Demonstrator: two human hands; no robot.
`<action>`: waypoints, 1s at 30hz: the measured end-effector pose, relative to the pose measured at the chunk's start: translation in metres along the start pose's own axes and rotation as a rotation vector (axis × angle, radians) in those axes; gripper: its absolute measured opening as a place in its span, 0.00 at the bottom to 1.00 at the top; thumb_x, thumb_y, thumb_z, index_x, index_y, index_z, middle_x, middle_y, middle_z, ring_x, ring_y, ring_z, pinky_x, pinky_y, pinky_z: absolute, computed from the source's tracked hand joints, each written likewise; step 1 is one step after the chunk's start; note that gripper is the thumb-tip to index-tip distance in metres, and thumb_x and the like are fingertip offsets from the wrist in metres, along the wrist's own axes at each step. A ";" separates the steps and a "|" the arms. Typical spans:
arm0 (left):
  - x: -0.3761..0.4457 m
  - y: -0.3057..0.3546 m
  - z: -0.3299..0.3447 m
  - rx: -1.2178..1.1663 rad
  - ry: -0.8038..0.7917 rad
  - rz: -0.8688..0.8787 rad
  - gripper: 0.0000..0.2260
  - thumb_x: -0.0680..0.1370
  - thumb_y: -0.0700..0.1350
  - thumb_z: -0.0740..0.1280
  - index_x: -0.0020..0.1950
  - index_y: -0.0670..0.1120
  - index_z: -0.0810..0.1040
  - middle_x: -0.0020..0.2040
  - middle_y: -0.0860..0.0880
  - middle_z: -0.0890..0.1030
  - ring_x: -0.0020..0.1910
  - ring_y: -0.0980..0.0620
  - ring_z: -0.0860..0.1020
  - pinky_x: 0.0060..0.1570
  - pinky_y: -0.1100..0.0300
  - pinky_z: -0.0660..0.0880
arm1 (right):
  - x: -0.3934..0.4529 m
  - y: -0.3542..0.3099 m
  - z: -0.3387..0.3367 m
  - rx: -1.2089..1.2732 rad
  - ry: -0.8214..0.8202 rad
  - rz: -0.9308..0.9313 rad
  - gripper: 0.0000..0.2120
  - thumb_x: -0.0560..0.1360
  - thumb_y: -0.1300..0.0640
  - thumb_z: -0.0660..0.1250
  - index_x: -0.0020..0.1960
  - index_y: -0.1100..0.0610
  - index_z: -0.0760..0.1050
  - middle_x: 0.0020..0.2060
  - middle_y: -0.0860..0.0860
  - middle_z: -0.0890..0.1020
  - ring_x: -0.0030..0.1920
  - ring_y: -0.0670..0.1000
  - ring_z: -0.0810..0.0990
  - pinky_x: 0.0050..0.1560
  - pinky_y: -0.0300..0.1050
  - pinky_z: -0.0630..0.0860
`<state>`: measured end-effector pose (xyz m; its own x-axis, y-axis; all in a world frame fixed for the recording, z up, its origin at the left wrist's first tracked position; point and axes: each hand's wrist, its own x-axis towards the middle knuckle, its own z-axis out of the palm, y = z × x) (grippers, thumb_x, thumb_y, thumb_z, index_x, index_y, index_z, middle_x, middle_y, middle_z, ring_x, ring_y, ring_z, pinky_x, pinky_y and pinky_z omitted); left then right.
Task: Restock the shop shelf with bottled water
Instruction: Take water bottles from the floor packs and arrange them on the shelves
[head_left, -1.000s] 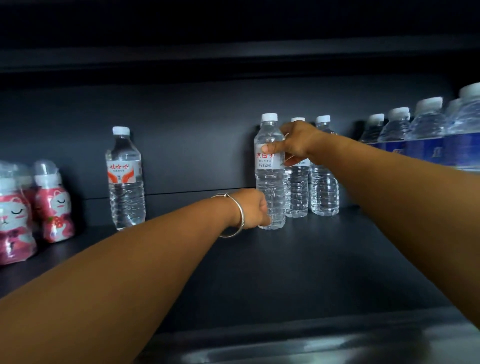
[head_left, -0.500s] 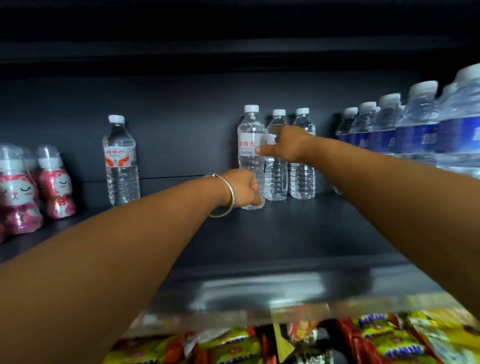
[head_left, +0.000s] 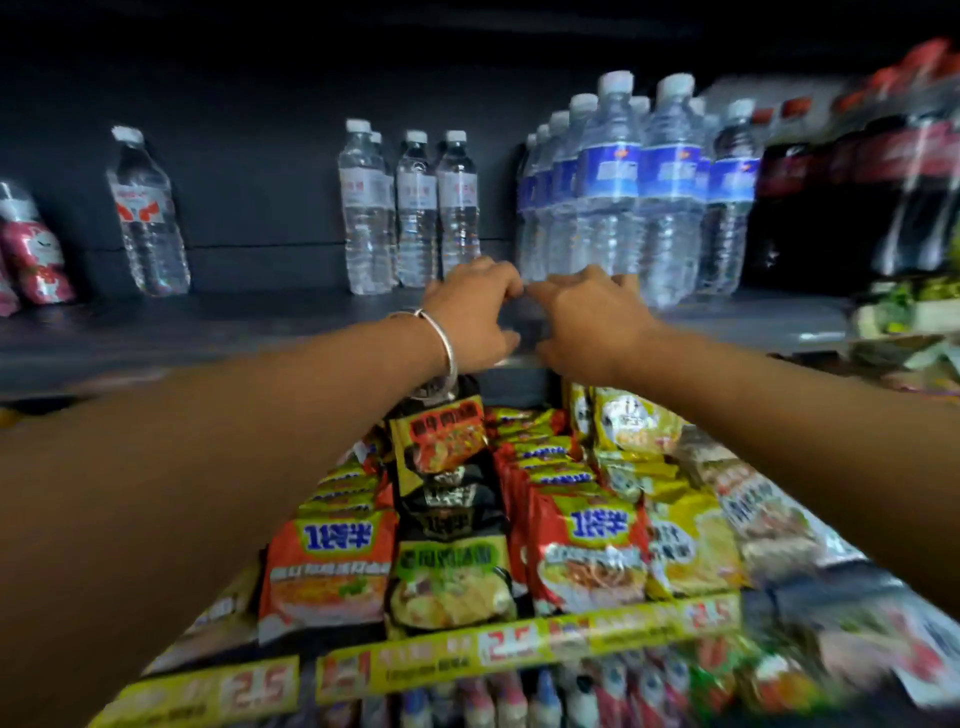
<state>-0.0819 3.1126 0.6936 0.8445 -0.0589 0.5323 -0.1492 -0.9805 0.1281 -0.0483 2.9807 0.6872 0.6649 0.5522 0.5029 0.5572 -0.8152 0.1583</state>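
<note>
Both hands are seen over the front edge of the dark shelf (head_left: 260, 332), nearly touching each other; the left hand (head_left: 475, 317), with a silver bangle (head_left: 441, 343) at the wrist, is loosely curled and nothing is gripped in it; the right hand (head_left: 589, 322) is spread palm down, likewise empty. The clear water bottles (head_left: 410, 208) are stood upright in a small group at the back of the shelf, apart from both hands; a single bottle (head_left: 148, 213) is placed further left; blue-labelled bottles (head_left: 613, 182) are ranked to the right. Noodle packets (head_left: 452, 519) are stacked on the shelf below.
</note>
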 end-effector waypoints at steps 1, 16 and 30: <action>-0.008 0.015 0.012 0.008 0.011 0.015 0.19 0.72 0.46 0.69 0.62 0.45 0.71 0.62 0.44 0.71 0.63 0.44 0.69 0.62 0.50 0.67 | -0.018 0.010 0.005 -0.025 -0.007 0.018 0.22 0.75 0.50 0.61 0.67 0.54 0.66 0.63 0.54 0.72 0.65 0.59 0.66 0.62 0.54 0.62; -0.140 0.125 0.323 -0.144 -0.408 0.206 0.19 0.75 0.45 0.64 0.65 0.47 0.66 0.64 0.46 0.67 0.64 0.43 0.66 0.58 0.50 0.64 | -0.259 0.102 0.242 -0.059 -0.507 0.359 0.18 0.74 0.54 0.63 0.62 0.59 0.68 0.61 0.57 0.73 0.64 0.61 0.67 0.63 0.55 0.62; -0.381 0.057 0.682 -0.137 -0.853 0.170 0.20 0.76 0.43 0.62 0.67 0.52 0.63 0.65 0.51 0.63 0.65 0.49 0.62 0.59 0.54 0.58 | -0.498 0.021 0.626 0.236 -0.924 0.479 0.21 0.76 0.50 0.63 0.65 0.57 0.66 0.64 0.56 0.72 0.65 0.59 0.67 0.63 0.50 0.64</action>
<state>-0.0618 2.9513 -0.0726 0.8933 -0.3757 -0.2466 -0.3218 -0.9178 0.2327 -0.0561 2.7982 -0.0917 0.9043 0.1825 -0.3859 0.1542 -0.9826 -0.1034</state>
